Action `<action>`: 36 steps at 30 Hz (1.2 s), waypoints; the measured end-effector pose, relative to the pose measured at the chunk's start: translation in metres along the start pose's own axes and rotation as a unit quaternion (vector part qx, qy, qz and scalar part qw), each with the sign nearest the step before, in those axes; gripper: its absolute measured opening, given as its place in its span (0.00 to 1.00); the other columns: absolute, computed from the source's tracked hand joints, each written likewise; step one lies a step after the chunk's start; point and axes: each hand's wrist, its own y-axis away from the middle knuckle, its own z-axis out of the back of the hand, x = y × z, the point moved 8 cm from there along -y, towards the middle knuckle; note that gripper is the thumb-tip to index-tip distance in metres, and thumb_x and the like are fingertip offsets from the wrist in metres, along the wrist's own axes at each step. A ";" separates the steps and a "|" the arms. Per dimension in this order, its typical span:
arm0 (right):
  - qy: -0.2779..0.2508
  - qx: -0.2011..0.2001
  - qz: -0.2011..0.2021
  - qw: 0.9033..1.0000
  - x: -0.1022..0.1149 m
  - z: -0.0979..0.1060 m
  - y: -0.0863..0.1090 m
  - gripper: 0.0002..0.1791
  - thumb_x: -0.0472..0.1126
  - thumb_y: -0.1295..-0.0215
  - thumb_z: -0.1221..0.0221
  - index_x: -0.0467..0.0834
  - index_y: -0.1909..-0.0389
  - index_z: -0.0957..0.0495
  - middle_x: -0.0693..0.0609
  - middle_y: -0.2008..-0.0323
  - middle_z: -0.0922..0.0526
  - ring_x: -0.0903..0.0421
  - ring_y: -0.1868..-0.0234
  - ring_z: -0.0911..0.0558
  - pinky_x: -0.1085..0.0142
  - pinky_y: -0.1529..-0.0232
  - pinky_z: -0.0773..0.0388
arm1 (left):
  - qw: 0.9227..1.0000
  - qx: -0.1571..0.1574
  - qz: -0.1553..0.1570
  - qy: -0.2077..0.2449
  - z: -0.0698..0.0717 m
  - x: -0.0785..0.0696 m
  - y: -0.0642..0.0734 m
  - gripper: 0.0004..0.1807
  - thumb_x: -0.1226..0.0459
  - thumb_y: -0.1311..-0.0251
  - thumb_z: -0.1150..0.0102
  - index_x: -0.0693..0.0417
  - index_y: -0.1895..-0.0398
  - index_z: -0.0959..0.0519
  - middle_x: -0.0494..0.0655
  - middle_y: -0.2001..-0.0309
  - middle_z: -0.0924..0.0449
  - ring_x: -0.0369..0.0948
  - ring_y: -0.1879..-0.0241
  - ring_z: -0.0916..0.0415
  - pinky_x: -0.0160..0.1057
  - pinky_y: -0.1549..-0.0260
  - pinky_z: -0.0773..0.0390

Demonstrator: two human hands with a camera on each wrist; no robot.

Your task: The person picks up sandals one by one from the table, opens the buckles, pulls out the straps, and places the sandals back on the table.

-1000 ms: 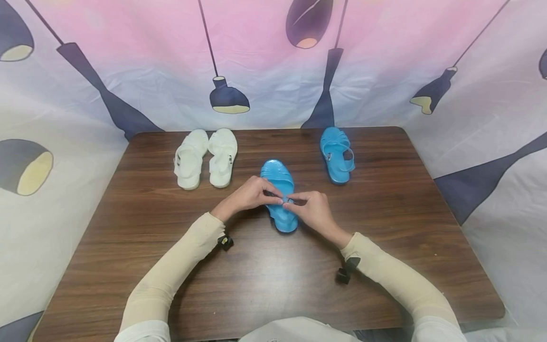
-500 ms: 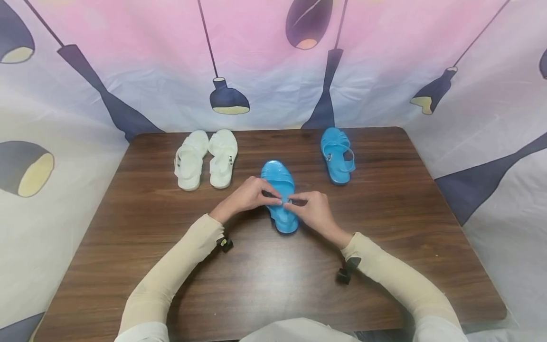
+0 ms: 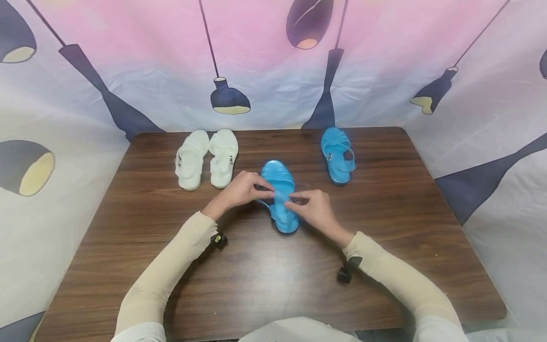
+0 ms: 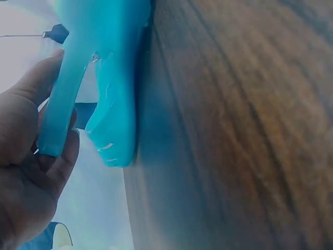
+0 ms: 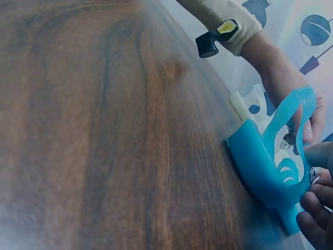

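A blue sandal [image 3: 278,172] lies flat in the middle of the table, toe pointing away from me. My left hand [image 3: 243,190] pinches its strap [image 4: 61,112] on the left side, thumb on one face and fingers on the other in the left wrist view. On the opposite side, my right hand [image 3: 318,210] pinches the sandal's strap near the small metal buckle [image 5: 315,173], which my fingers partly cover. In the right wrist view the heel strap [image 5: 283,115] arches above the sole. Whether the strap end sits in the buckle, I cannot tell.
Two white sandals [image 3: 190,164] stand side by side at the back left of the brown wooden table [image 3: 273,280]. Another blue sandal [image 3: 339,171], with its strap looped, stands at the back right. A printed cloth [image 3: 273,104] hangs right behind the table's far edge.
My left hand has shifted left and slightly away from me, apart from the right hand, and a strap now shows out to the sandal's left. My right hand stays almost in place.
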 end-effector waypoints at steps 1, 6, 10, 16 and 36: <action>-0.002 -0.001 -0.001 1.000 -0.001 0.001 0.000 0.19 0.52 0.43 0.25 0.45 0.56 0.10 0.50 0.60 0.09 0.60 0.61 0.12 0.59 0.59 0.14 | 1.000 -0.003 0.003 0.001 0.001 0.000 -0.001 0.09 0.55 0.38 0.28 0.48 0.59 0.09 0.38 0.62 0.10 0.36 0.60 0.19 0.38 0.61 0.20; -0.017 -0.003 0.001 1.000 -0.003 0.003 0.000 0.20 0.53 0.43 0.25 0.44 0.56 0.10 0.52 0.63 0.09 0.60 0.64 0.12 0.61 0.61 0.13 | 1.000 -0.018 0.005 0.000 0.003 0.001 -0.008 0.10 0.55 0.37 0.29 0.48 0.58 0.09 0.39 0.61 0.10 0.37 0.63 0.21 0.38 0.65 0.22; -0.036 0.004 -0.002 0.999 -0.007 0.006 0.001 0.21 0.55 0.43 0.25 0.45 0.55 0.11 0.54 0.63 0.10 0.62 0.64 0.12 0.64 0.62 0.13 | 1.000 -0.020 -0.002 -0.011 0.002 -0.002 -0.016 0.11 0.55 0.36 0.29 0.50 0.56 0.10 0.40 0.59 0.10 0.37 0.60 0.17 0.39 0.59 0.19; -0.046 0.000 0.002 0.999 -0.008 0.014 0.003 0.20 0.57 0.43 0.26 0.47 0.58 0.11 0.56 0.64 0.10 0.62 0.65 0.13 0.65 0.64 0.14 | 1.000 0.006 -0.010 -0.022 -0.011 -0.008 -0.031 0.13 0.55 0.35 0.31 0.52 0.54 0.11 0.42 0.56 0.10 0.38 0.56 0.14 0.38 0.55 0.16; -0.006 0.013 0.009 1.000 -0.010 0.022 0.001 0.18 0.51 0.40 0.26 0.43 0.56 0.13 0.53 0.63 0.10 0.59 0.64 0.13 0.61 0.60 0.14 | 0.999 -0.011 -0.018 0.034 -0.016 -0.019 -0.033 0.17 0.56 0.34 0.32 0.55 0.48 0.14 0.48 0.51 0.12 0.43 0.50 0.16 0.47 0.50 0.17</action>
